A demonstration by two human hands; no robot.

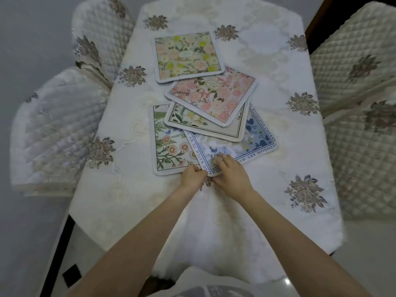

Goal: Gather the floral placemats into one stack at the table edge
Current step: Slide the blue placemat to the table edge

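Note:
Several floral placemats lie overlapping in the middle of the table. Farthest is a yellow-and-pink mat (pixel 188 55). A pink mat (pixel 214 96) covers most of a cream mat with white flowers (pixel 188 117). Under those lie a blue mat with lettering (pixel 255 140) and a daisy mat (pixel 169 146) on the left. My left hand (pixel 192 175) pinches the near corner where the blue and daisy mats meet. My right hand (pixel 231 172) rests its fingers on top of the blue mat's near corner, thumb at its edge.
A white embroidered tablecloth (pixel 246 211) covers the table. Quilted chairs stand at the left (pixel 55 129) and right (pixel 360 82). A dark frame (pixel 57 254) shows at the near-left below the cloth.

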